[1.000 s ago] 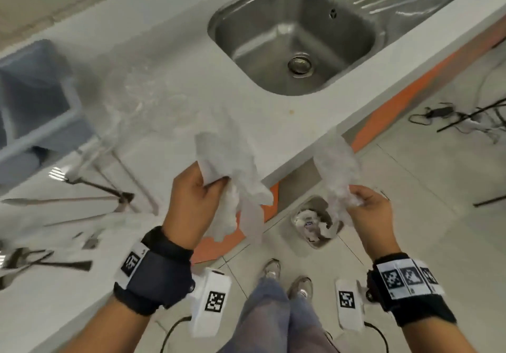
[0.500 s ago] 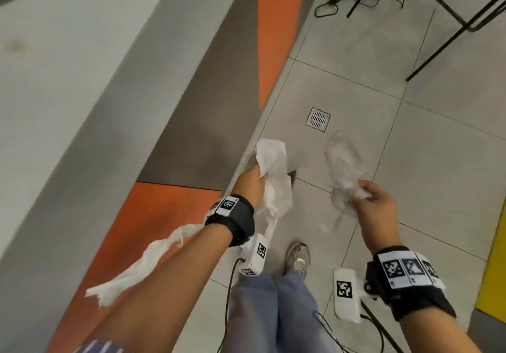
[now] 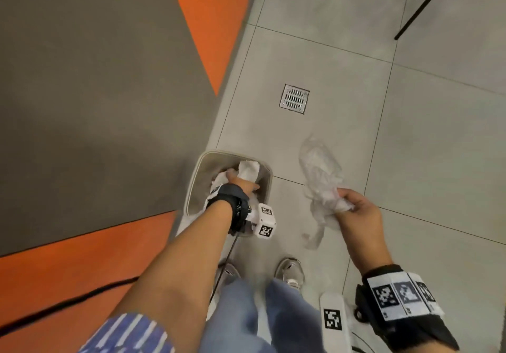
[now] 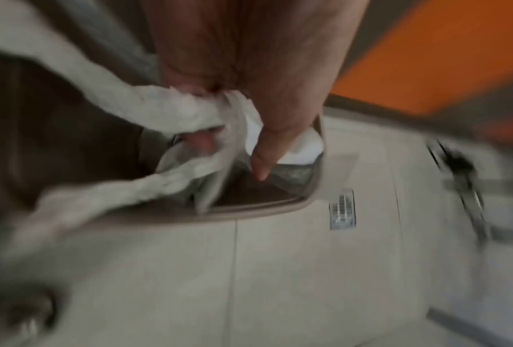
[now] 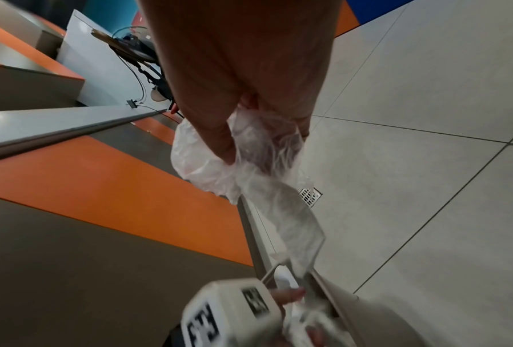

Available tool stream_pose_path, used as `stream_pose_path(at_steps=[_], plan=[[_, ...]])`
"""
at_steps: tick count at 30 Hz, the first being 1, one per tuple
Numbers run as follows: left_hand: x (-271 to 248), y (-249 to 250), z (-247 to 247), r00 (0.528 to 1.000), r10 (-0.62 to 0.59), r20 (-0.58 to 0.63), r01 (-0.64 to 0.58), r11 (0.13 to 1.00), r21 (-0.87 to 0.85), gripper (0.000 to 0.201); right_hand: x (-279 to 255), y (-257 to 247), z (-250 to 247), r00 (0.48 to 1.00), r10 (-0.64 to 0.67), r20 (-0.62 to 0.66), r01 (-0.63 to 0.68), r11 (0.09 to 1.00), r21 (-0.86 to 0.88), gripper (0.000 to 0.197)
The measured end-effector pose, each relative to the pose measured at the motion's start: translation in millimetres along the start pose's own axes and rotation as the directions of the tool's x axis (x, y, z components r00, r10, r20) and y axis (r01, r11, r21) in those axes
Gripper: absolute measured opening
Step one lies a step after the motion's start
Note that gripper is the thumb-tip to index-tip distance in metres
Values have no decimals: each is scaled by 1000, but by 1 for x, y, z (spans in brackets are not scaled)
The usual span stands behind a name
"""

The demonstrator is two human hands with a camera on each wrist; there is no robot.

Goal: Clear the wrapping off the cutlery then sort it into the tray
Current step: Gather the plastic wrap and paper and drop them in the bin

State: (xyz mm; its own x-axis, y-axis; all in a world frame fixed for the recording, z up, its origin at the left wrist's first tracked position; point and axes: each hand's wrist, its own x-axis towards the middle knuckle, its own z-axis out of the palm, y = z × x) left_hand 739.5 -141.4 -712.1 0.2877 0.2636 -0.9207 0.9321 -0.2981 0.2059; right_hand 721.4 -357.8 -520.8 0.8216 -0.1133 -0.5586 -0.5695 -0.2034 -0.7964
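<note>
We see white paper wrap (image 3: 247,171) in the left hand (image 3: 241,184), over a beige bin (image 3: 201,177). Clear, whitish plastic film (image 3: 320,174) in the right hand (image 3: 358,213). Cabinet front (image 3: 82,92) — grey-brown with orange wedges. Floor tiles (image 3: 438,147) pale grey, dark grout lines; drain grate (image 3: 294,98) silver. Wrist bands (image 3: 405,306) black with black-and-white square markers. Sleeve (image 3: 128,333) blue-and-white striped, jeans (image 3: 246,311) light blue — cable (image 3: 68,302) black.

The left hand (image 3: 241,181) grips soft, matt white paper towel (image 3: 249,171), crumpled and fibrous. The right hand (image 3: 358,210) holds thin, translucent plastic wrap (image 3: 321,172), glossy and wrinkled. The waste bin (image 3: 195,185) looks smooth beige plastic; the floor drain (image 3: 294,98) is shiny metal in matt grey tile.
</note>
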Motion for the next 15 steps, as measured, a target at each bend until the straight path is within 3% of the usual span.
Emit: stream_pose_path(at_steps=[2,3,5,7,8,11,15], plan=[[1,2,11,993,-74,94,73,997,9,120,2,3,3,1000,6,12,-6,1000,-24,23],[-24,9,5,993,-55,103,55,998,10,116,2,4,5,1000,5,24,-4,999,-35,24],[-46,8,-2,995,67,69,-70,997,40,77,3,2,10,999,-3,49,7,998,-65,26],[-75,-5,-20,967,256,18,-248,950,-187,55,3,-6,17,997,-10,75,19,993,-119,21],[-75,-20,-26,955,294,-52,-297,926,-231,47,3,-11,23,996,-7,92,20,989,-144,18],[-89,-72,-51,959,238,-154,-269,935,-230,29,9,-18,41,989,21,144,17,966,-259,21],[-118,-151,-65,985,100,-140,-139,942,-305,37,27,-5,82,945,186,269,-16,848,-530,15]])
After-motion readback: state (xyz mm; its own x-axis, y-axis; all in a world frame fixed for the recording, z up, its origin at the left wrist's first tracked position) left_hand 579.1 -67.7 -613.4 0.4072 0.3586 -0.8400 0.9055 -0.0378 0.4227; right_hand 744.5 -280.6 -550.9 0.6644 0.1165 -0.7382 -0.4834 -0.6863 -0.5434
